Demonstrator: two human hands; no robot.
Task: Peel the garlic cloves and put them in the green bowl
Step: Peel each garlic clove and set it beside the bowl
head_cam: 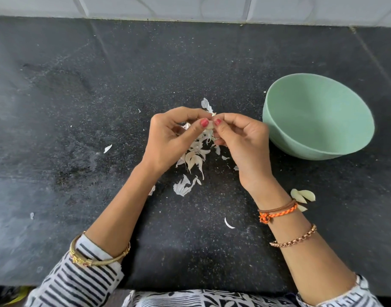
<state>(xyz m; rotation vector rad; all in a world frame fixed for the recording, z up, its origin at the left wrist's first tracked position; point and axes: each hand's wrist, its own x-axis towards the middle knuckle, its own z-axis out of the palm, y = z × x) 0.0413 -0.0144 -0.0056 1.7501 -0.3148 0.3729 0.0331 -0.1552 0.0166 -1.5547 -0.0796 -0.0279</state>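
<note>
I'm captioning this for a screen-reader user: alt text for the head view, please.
Both hands, left and right, pinch a garlic clove above a pile of papery skins on a dark countertop. A green bowl sits right; more cloves lie beside the right wrist.

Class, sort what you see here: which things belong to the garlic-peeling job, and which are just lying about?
Belongs to the job:
left hand and right hand, pinching one garlic clove
green bowl
waiting cloves

Just lying about:
peeled skins
black counter
</note>
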